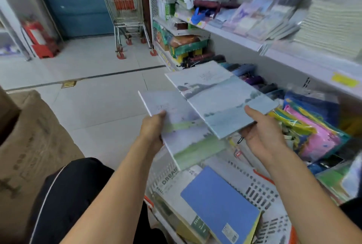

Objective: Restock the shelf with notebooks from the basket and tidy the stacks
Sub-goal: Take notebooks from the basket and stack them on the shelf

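Observation:
My left hand (151,132) grips a pale lilac-and-green notebook (184,138) by its left edge, thumb on the cover. My right hand (262,132) holds a light blue landscape notebook (219,98) from beneath, thumb on its near right corner. The blue one overlaps the other, and both hover above the white slotted basket (258,191). In the basket lie a blue notebook (219,206) and a white "DREAM" notebook (172,181). On the upper shelf (244,43) at the right stand rows of pastel notebooks (260,20) and a tall cream stack (333,26).
A red-trimmed shopping trolley (125,8) stands at the aisle's far end. Colourful plastic pouches (313,132) and folded umbrellas (252,79) fill the lower shelf. A brown cardboard box (29,136) sits to my left. A red fire extinguisher (38,34) stands by the far wall.

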A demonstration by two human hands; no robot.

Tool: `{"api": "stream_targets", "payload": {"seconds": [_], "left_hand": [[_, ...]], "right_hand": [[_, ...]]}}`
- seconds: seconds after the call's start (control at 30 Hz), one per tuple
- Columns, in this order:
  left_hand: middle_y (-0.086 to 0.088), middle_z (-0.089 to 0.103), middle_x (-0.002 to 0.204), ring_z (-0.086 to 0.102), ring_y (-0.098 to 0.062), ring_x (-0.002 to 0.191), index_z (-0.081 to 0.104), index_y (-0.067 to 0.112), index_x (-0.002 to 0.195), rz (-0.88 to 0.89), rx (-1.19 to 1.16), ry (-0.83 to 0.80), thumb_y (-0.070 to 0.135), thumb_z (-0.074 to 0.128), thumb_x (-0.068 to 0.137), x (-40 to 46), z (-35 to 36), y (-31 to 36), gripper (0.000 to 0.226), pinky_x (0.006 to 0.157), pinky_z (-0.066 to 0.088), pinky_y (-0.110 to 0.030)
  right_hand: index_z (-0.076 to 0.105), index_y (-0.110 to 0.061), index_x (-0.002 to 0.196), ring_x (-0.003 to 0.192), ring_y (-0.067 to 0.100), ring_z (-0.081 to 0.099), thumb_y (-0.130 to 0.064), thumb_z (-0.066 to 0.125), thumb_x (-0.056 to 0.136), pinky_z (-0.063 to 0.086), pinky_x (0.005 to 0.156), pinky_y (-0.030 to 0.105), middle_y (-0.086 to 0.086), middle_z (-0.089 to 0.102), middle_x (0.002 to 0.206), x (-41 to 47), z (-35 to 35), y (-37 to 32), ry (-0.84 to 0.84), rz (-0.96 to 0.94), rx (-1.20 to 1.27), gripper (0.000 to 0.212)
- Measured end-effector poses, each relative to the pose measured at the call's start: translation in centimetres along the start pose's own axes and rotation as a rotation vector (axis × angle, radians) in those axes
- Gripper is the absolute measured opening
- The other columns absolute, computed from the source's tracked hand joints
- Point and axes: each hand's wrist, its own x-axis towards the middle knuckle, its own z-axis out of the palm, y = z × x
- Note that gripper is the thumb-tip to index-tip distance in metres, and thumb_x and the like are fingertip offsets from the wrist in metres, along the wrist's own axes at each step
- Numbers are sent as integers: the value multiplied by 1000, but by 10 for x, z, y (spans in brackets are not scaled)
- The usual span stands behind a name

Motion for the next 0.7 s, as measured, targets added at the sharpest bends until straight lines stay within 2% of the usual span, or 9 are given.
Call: {"api": "stream_targets", "payload": {"seconds": [0.1, 0.17, 0.2, 0.27, 0.37, 0.43, 0.53, 0.63, 0.7], "left_hand": [[-11, 72, 112, 72, -27, 93, 64, 14, 120, -103, -184, -270, 52, 34, 100, -12, 27, 15, 52, 80, 58, -42], [-11, 71, 116, 69, -30, 104, 64, 19, 121, -84, -184, -359, 63, 38, 93, -19, 45, 26, 58, 88, 56, -48], [-12, 71, 114, 69, -31, 104, 64, 18, 120, -71, -135, -359, 60, 47, 92, -23, 54, 30, 54, 87, 57, -49], [-17, 72, 109, 71, -33, 94, 64, 9, 121, -41, -59, -334, 35, 65, 92, -29, 71, 34, 39, 75, 60, -48], [-21, 70, 113, 70, -36, 96, 62, 3, 124, 4, -40, -370, 7, 64, 90, -28, 96, 40, 34, 72, 61, -48], [-20, 69, 116, 69, -36, 101, 61, 6, 125, -4, -67, -459, 7, 63, 91, -29, 115, 50, 34, 74, 60, -48], [-20, 70, 112, 73, -31, 88, 64, 8, 120, -29, -23, -585, 10, 61, 91, -33, 154, 69, 29, 69, 61, -45], [-21, 70, 112, 73, -32, 84, 65, 7, 120, -48, 115, -751, 14, 60, 92, -46, 202, 87, 29, 69, 61, -47], [-23, 70, 112, 71, -34, 82, 64, 7, 121, -52, 205, -839, 16, 59, 93, -59, 237, 95, 31, 69, 61, -48]], "right_hand": [[64, -12, 111, 88, 18, 71, -4, 62, 93, 61, 69, 31, 5, 74, 102, -12, 7, -7, -44, -43, -67, 19], [67, -8, 108, 95, 21, 72, -4, 65, 92, 61, 78, 36, 6, 75, 105, -22, 5, -16, -37, -132, -206, 17], [69, -9, 106, 97, 21, 72, -5, 67, 90, 60, 82, 39, 5, 76, 104, -27, 2, -22, -48, -172, -284, 16], [73, -12, 99, 94, 18, 73, -7, 73, 86, 58, 87, 40, 0, 77, 99, -35, -7, -37, -66, -232, -463, 14], [74, -19, 97, 87, 8, 73, -14, 80, 81, 59, 78, 25, -7, 78, 96, -38, -25, -71, -47, -235, -634, 18], [69, -19, 112, 96, 18, 71, -27, 80, 81, 58, 81, 36, -2, 76, 103, -34, -39, -103, -24, -117, -552, 35], [66, -15, 121, 107, 35, 64, -42, 73, 77, 53, 84, 58, 13, 70, 115, -34, -56, -157, -120, 115, -258, 52], [66, -10, 106, 96, 29, 68, -33, 78, 73, 58, 82, 48, 13, 71, 108, -47, -63, -194, -143, 111, -265, 42], [67, -5, 112, 84, 23, 72, -16, 71, 84, 62, 70, 35, 13, 75, 105, -57, -68, -207, -21, -10, -309, 30]]}}
